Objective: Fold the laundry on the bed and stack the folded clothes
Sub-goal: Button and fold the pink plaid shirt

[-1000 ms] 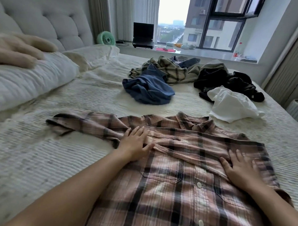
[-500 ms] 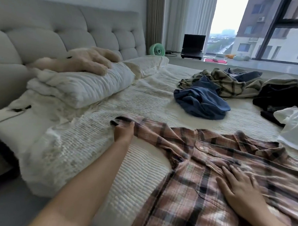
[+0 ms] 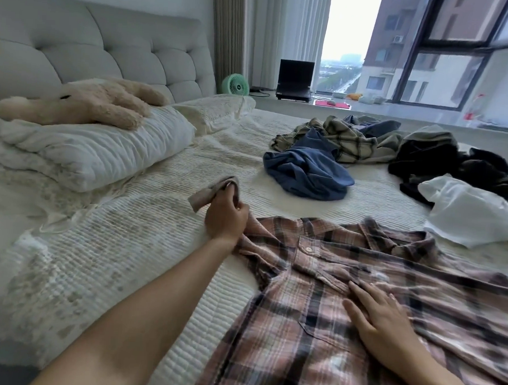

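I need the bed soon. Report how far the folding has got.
Done: nothing; no folded stack is visible. In hand: the plaid shirt lies flat, the left hand lifting its sleeve, the right hand pressing the front. Left: the blue garment, checked shirt, black clothes and white garment, all crumpled.

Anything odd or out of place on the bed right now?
Nothing damaged or spilled. The unfolded clothes lie in crumpled heaps: blue garment, olive plaid shirt, black garment, white garment. Left hand lifts the pink plaid shirt's sleeve; right hand lies flat on it.
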